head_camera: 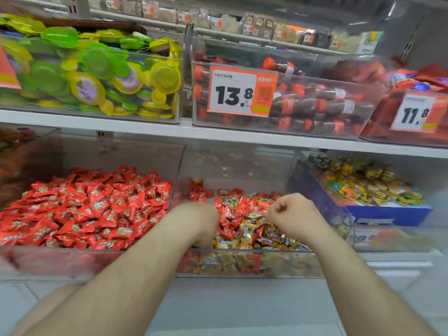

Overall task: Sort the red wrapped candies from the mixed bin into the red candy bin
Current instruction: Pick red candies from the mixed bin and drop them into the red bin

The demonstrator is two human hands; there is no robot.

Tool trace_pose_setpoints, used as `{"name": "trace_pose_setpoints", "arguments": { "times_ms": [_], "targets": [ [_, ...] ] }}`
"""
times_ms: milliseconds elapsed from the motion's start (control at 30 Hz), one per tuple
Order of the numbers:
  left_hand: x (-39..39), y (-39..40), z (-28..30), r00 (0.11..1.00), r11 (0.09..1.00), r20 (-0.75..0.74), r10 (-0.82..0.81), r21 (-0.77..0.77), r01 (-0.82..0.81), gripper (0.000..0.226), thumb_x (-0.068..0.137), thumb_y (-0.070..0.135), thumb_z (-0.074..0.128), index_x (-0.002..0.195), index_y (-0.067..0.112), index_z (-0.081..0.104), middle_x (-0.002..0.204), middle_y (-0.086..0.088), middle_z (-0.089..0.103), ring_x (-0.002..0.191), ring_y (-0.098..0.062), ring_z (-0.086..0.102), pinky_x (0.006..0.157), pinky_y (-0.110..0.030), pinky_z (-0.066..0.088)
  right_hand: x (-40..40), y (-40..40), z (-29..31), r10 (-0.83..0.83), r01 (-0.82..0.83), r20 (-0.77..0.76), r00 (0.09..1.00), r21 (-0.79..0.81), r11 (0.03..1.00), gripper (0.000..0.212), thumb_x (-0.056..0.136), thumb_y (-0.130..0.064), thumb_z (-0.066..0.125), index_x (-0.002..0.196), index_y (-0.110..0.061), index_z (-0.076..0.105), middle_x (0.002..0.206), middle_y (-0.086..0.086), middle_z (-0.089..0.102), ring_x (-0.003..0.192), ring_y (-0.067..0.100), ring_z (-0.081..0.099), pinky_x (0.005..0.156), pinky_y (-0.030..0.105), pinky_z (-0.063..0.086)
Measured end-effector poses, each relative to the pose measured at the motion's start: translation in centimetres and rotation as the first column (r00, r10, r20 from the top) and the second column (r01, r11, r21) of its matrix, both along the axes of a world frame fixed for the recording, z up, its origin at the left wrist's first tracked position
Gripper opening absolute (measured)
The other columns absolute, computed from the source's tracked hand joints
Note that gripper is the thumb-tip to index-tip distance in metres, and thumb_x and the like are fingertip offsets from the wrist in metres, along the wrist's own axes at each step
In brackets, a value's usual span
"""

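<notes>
Both my forearms reach over the mixed bin (242,265), left hand (202,221) bent down into the candies (242,214), its grip hidden, right hand (288,212) curled above them, the red bin (72,260) just left

Red candy bin (14,260): all-red wrappers. Mixed bin (242,265): red and gold wrappers. Price tag (240,93): orange, white, black digits.

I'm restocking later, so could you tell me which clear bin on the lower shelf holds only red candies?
The left bin: all red wrappers. The middle bin mixes red and gold, and the right bin holds yellow-green sweets.
</notes>
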State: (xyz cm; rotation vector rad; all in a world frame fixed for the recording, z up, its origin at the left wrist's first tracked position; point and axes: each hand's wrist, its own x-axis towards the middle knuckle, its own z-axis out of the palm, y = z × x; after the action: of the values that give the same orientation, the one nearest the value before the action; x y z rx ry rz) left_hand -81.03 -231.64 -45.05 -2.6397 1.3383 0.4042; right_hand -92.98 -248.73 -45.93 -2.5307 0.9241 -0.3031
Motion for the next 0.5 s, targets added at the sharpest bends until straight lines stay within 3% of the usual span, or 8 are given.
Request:
{"name": "trace_pose_setpoints", "arguments": {
  "times_ms": [100,200,267,333,433,500],
  "targets": [
    [0.7,-0.6,-0.4,0.998,0.997,-0.061,-0.017,0.077,0.021,0.037,0.078,0.027,0.077,0.112,0.013,0.069,0.111,-0.003,0.07,0.099,-0.024,0.065,0.085,-0.035,0.055,0.5,0.0,-0.6,-0.035,0.018,-0.165,0.986,-0.099,0.995,0.018,0.071,-0.036,0.064,0.065,-0.019,0.063,0.074,-0.002,0.068,0.081,0.024,0.066,0.071,0.032,0.055],
    [0.9,-0.8,-0.9,0.998,1.0,-0.066,-0.01,0.02,0.012,0.027,0.079,0.016,0.073,0.105,0.01,0.071,0.107,-0.007,0.071,0.084,-0.025,0.063,0.077,-0.035,0.055,1.2,0.6,-0.8,-0.06,0.007,-0.308,0.949,-0.171,0.985,0.038,0.071,-0.048,0.07,0.067,-0.016,0.049,0.074,0.0,0.06,0.075,0.025,0.061,0.055,0.026,0.041],
    [0.9,-0.5,-1.2,0.999,1.0,-0.054,0.008,-0.003,-0.008,0.025,0.079,0.01,0.069,0.104,0.01,0.07,0.103,-0.008,0.071,0.08,-0.024,0.061,0.071,-0.034,0.054,2.0,1.1,-1.0,-0.061,-0.007,-0.334,0.941,-0.199,0.98,0.039,0.072,-0.044,0.072,0.066,-0.016,0.045,0.069,-0.001,0.053,0.069,0.024,0.056,0.05,0.024,0.034],
    [0.8,-0.3,-1.3,0.999,0.999,-0.039,0.02,-0.024,-0.021,0.025,0.079,0.009,0.068,0.103,0.01,0.07,0.098,-0.007,0.07,0.078,-0.023,0.06,0.069,-0.032,0.053,2.8,1.5,-1.6,-0.07,0.001,-0.331,0.941,-0.203,0.979,0.034,0.076,-0.033,0.071,0.065,-0.015,0.043,0.068,0.0,0.051,0.07,0.026,0.054,0.052,0.025,0.036],
    [0.7,0.0,-1.0,0.996,0.98,-0.031,0.085,-0.179,-0.089,0.018,0.081,0.012,0.061,0.098,0.014,0.065,0.094,-0.005,0.069,0.077,-0.022,0.064,0.068,-0.033,0.054,3.6,1.5,-2.4,-0.075,0.025,-0.309,0.948,-0.164,0.986,0.023,0.078,-0.019,0.066,0.068,-0.015,0.046,0.074,0.003,0.054,0.073,0.028,0.055,0.06,0.027,0.042],
    [0.7,0.0,-0.8,0.987,0.937,-0.088,0.134,-0.314,-0.155,0.012,0.087,0.017,0.055,0.097,0.018,0.062,0.088,0.001,0.064,0.063,-0.014,0.056,0.061,-0.028,0.048,3.4,0.9,-2.1,-0.056,0.036,-0.254,0.966,-0.085,0.996,0.012,0.076,-0.018,0.067,0.071,-0.012,0.057,0.072,0.004,0.061,0.071,0.026,0.059,0.058,0.028,0.047]
  ]
}}
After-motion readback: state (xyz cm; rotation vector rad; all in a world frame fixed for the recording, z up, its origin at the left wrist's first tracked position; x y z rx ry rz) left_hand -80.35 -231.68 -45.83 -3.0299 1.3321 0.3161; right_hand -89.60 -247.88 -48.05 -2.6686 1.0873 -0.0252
